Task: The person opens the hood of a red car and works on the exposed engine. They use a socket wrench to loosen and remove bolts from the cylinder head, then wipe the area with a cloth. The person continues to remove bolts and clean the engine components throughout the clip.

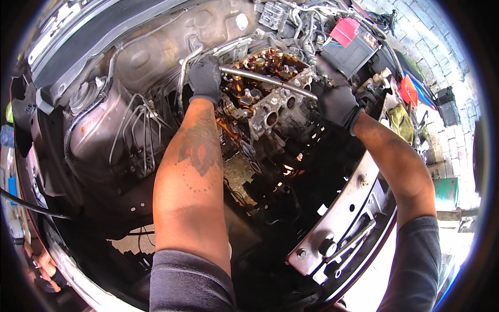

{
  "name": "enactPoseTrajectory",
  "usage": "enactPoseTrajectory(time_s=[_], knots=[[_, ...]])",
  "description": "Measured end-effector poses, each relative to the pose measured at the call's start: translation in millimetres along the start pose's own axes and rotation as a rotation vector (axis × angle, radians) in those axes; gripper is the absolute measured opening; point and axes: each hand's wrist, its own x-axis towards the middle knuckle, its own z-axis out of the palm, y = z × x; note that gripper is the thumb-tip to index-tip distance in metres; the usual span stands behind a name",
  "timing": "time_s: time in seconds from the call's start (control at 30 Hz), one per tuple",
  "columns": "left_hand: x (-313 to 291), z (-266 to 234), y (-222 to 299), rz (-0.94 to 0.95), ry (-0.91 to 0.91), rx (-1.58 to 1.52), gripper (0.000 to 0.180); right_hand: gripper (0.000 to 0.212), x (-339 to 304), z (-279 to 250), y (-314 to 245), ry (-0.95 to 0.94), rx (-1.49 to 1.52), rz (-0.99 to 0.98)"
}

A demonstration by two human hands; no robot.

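Observation:
A long metal wrench (267, 81) lies slantwise across the top of an opened car engine (280, 114). My left hand (204, 78), in a black glove, is closed over the wrench's left end and hides that end. My right hand (337, 105), also gloved in black, wraps round the other end at the engine's right side. Beneath the wrench, the engine's uncovered top shows oily, amber-brown valve parts (249, 93). Round ports (271, 119) open on its near face. What sits under my left hand is hidden.
Dark engine bay space lies in front of the engine. Several wrenches (356, 242) rest on the front crossmember (312, 255). At the far right are a dark box (351, 54) with a red piece (344, 32), an orange funnel (409, 91) and a yellowish cloth (401, 125). Hoses line the left side.

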Motion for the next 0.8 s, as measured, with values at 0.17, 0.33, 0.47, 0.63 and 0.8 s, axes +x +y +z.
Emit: enactPoseTrajectory(time_s=[0.17,0.33,0.47,0.63,0.8], knots=[[-7,-14,1,0.244,-0.005,0.312,0.034,0.019,23,13,27,-0.04,-0.03,-0.034],[-6,-3,-9,-0.055,0.026,-0.289,0.027,0.015,50,34,67,0.044,0.048,-0.16],[-20,14,1,0.058,0.107,0.018,0.027,0.017,63,57,102,0.093,0.019,-0.265],[-30,8,12,0.018,0.154,-0.089,0.033,0.036,109,60,124,0.159,0.075,-0.406],[-39,11,22,0.201,0.184,0.142,0.032,0.041,145,74,146,0.131,0.02,-0.475]])
